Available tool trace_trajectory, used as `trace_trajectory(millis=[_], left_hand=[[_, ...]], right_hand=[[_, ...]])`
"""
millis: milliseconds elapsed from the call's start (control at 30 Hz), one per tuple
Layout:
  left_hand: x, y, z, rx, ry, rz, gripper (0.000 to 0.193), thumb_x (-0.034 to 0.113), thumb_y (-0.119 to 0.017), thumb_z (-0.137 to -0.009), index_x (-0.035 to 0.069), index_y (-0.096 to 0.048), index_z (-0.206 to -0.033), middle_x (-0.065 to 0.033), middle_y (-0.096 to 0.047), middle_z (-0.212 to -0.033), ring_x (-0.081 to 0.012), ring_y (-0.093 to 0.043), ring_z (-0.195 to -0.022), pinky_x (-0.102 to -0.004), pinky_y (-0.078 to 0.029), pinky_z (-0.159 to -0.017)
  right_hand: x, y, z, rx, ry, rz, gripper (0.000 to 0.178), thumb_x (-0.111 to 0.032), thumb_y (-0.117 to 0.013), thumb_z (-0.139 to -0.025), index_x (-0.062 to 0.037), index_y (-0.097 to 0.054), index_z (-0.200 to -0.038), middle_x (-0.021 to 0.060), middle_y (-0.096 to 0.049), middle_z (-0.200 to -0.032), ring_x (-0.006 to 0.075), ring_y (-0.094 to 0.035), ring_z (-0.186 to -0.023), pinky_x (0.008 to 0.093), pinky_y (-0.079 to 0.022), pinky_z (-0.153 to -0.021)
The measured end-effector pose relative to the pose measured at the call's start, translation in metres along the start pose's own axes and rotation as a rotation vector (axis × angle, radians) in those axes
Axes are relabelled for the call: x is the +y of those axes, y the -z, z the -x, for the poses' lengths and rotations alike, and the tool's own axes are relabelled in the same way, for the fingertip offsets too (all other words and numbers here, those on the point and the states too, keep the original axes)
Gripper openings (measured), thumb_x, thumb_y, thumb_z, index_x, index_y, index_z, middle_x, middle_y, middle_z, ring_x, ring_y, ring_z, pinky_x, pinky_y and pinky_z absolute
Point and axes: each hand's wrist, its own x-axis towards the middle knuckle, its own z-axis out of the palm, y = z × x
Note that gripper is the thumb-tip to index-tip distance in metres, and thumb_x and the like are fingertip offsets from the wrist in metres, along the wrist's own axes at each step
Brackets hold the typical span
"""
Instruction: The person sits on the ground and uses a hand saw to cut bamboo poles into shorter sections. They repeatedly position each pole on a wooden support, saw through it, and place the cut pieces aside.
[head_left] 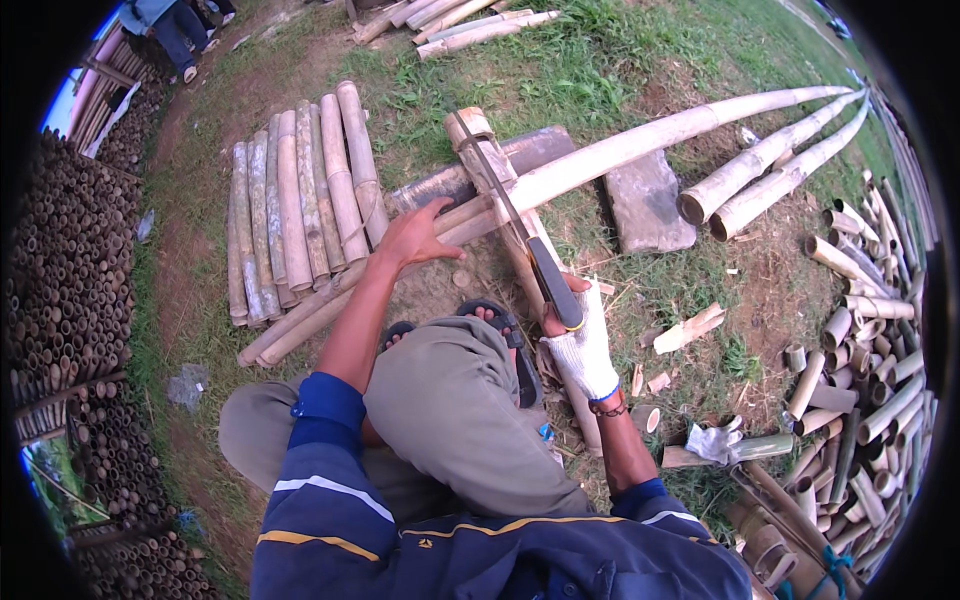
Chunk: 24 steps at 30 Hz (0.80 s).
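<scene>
A long pale bamboo pole (630, 150) lies across a bamboo support (512, 252) in front of me. My right hand (570, 305), in a white knitted glove with bare fingers, is closed round the dark handle of a hand saw (546, 270). The saw's narrow blade crosses the pole above the support. My left hand (415, 237) is bare, at the pole's left part; its thumb and fingers are spread on either side of it. Whether the palm presses on the bamboo, I cannot tell. Two poles (300, 325) run out below my left forearm.
Several cut bamboo lengths (290, 200) lie in a row at left. A stone slab (648, 205) and two more poles (745, 185) are at right. Short offcuts (880, 340) are heaped far right, near a loose white glove (713, 440). Stacked bamboo (75, 250) fills the left edge.
</scene>
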Motion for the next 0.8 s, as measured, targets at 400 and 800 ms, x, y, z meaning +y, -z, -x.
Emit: trace_trajectory(millis=[400,800], left_hand=[[0.014,0.004,0.001,-0.054,0.154,-0.049,0.095,0.060,-0.094,-0.068,0.008,-0.071,-0.144,-0.0240,-0.080,-0.123,-0.0416,-0.074,-0.121,-0.0505,-0.057,-0.109],[0.017,0.004,-0.002,-0.015,0.109,-0.057,0.090,0.055,-0.092,-0.068,0.007,-0.074,-0.142,-0.0254,-0.079,-0.123,-0.0393,-0.077,-0.116,-0.0475,-0.059,-0.107]], right_hand=[[0.034,0.046,0.097,0.031,-0.600,-0.788,0.012,-0.016,-0.057,-0.112,-0.0184,-0.054,-0.124,-0.0059,-0.054,-0.105,0.0053,-0.057,-0.090,0.0236,-0.052,-0.082],[-0.002,-0.017,-0.057,-0.051,0.103,0.118,0.055,0.002,-0.070,-0.093,-0.0042,-0.047,-0.143,0.0009,-0.056,-0.103,0.0094,-0.055,-0.090,0.0263,-0.051,-0.085]])
